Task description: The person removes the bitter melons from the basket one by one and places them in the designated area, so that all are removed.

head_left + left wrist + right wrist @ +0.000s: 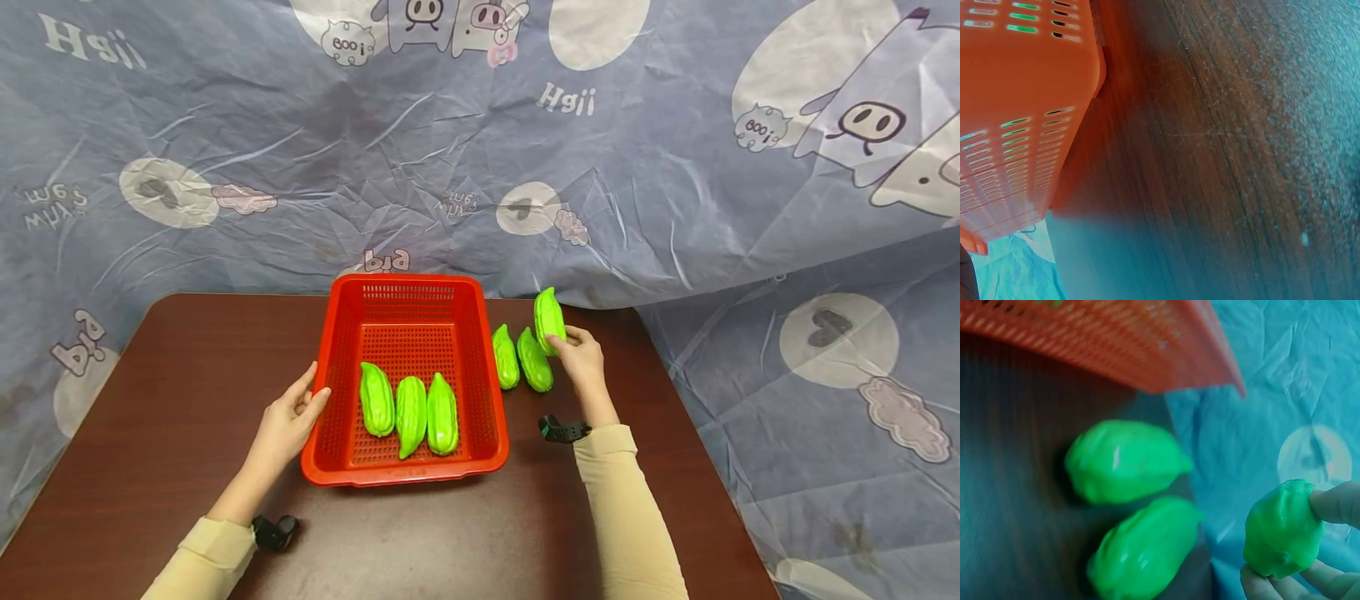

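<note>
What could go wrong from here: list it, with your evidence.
The right grip pinches the raised green vegetable, which might slip. Two green vegetables on the table lie near its far edge; a bump could push them over. If the left grip tugs the red basket by its rim, the three green vegetables inside could slide.
</note>
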`<action>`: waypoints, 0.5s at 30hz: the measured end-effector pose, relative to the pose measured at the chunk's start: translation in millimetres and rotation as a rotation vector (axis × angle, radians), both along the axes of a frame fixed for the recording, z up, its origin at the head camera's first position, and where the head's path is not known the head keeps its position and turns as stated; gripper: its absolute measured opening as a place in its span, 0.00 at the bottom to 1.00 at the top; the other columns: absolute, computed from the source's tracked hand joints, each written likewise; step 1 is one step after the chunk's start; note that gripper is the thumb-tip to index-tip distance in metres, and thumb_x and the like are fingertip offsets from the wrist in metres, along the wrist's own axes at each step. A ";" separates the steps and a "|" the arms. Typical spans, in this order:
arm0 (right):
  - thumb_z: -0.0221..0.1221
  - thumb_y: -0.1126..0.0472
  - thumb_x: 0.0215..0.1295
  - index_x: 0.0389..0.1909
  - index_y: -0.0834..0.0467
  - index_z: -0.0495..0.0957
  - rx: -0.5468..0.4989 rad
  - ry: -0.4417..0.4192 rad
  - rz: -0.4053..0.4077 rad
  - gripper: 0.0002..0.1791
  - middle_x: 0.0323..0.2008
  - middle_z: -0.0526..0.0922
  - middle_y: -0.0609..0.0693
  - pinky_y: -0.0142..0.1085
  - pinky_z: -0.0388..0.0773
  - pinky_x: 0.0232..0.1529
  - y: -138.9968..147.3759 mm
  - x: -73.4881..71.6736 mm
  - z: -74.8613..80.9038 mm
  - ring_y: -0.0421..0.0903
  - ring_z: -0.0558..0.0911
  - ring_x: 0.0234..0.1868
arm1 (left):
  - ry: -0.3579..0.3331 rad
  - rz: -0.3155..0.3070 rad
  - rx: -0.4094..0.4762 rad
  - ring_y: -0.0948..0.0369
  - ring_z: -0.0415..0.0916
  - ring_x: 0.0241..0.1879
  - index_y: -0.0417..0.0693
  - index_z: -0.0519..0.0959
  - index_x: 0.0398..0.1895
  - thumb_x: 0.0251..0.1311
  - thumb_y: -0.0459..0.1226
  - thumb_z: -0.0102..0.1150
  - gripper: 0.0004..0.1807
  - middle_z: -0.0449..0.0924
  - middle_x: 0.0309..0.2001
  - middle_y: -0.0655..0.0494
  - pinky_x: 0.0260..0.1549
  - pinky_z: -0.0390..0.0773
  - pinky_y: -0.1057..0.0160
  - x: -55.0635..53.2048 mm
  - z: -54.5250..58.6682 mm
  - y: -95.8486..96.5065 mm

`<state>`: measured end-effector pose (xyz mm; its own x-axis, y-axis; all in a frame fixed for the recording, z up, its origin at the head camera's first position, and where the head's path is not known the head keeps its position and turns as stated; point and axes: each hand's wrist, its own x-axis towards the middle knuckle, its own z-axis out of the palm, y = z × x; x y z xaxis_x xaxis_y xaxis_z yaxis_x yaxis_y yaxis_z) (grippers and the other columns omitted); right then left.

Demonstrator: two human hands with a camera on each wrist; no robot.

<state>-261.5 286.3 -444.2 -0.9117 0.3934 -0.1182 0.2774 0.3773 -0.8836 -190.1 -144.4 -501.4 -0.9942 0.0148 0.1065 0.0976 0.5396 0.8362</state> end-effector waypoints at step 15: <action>0.58 0.54 0.68 0.70 0.66 0.64 0.096 -0.108 -0.017 0.34 0.63 0.73 0.67 0.51 0.70 0.63 32.6 10.0 -38.5 0.61 0.74 0.62 | 0.014 0.009 -0.002 0.69 0.55 0.18 0.40 0.62 0.74 0.71 0.44 0.54 0.33 0.64 0.27 0.54 0.18 0.60 0.67 -0.1 -1.3 0.5</action>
<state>-251.5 318.9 -482.7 -0.8890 0.4226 -0.1763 0.3756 0.4528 -0.8087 -190.3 -144.0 -502.7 -0.9927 0.0064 0.1202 0.1045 0.5419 0.8339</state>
